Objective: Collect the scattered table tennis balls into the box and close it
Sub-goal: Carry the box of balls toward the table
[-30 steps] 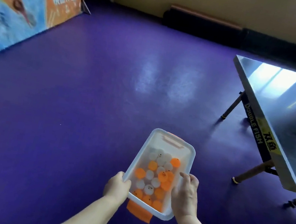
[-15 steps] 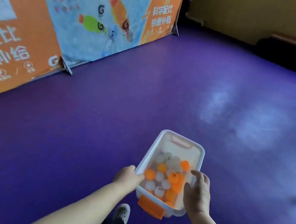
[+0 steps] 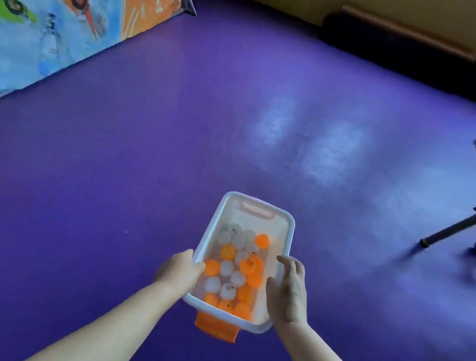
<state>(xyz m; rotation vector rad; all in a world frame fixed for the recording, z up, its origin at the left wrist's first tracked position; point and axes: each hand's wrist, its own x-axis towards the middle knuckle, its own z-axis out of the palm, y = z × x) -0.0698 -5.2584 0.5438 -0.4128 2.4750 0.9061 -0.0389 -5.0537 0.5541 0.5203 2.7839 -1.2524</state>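
Head view: left hand (image 3: 176, 273) and right hand (image 3: 290, 294) grip translucent round-cornered plastic box (image 3: 254, 225) of smooth balls (image 3: 234, 273).

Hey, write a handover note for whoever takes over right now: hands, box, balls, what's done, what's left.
Left hand grips the box's left rim; right hand holds its right side.
Box is held above the purple floor, open, no lid in view.
Done: orange and white table tennis balls lie inside.
Left: no loose balls show on the floor here; check elsewhere, then fit the lid and close it.
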